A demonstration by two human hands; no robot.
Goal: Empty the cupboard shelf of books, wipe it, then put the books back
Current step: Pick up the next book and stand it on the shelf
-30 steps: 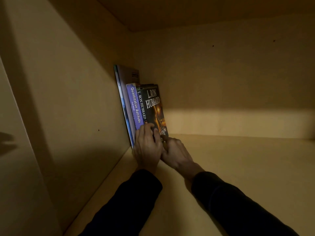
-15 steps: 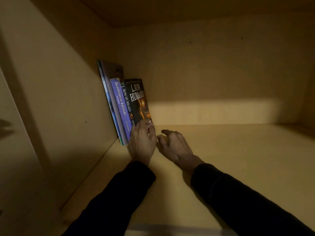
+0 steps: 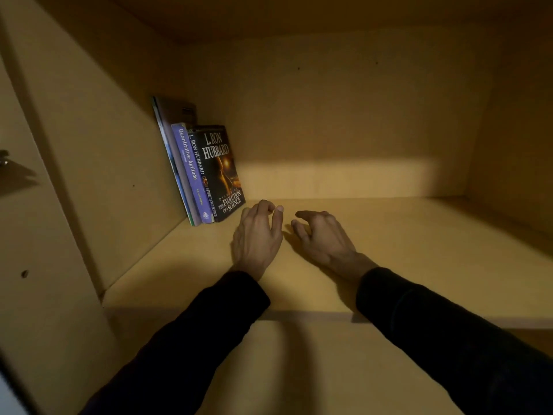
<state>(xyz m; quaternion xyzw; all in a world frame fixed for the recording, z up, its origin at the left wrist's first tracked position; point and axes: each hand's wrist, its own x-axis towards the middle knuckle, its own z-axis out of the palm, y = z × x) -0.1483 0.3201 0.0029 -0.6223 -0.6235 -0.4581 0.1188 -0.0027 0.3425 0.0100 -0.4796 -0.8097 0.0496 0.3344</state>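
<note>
Three books lean against the cupboard's left wall at the back of the wooden shelf (image 3: 419,235): a tall thin book (image 3: 170,127), a purple "Quantitative Aptitude" book (image 3: 188,166) and a black L. Ron Hubbard paperback (image 3: 221,172) on the outside. My left hand (image 3: 257,235) hovers just right of the black book with loosely curled fingers, holding nothing. My right hand (image 3: 323,238) is beside it, fingers relaxed over the shelf, also holding nothing. Neither hand touches the books.
The cupboard's left side wall (image 3: 98,175) and back panel (image 3: 344,115) enclose the shelf. The shelf's front edge (image 3: 299,316) runs across below my wrists. A door with a small metal fitting (image 3: 4,158) stands at the far left.
Both hands have let go of the black book's lower end and drawn back from it. The books stay leaning on the left wall. The view has pulled back and shifted.
</note>
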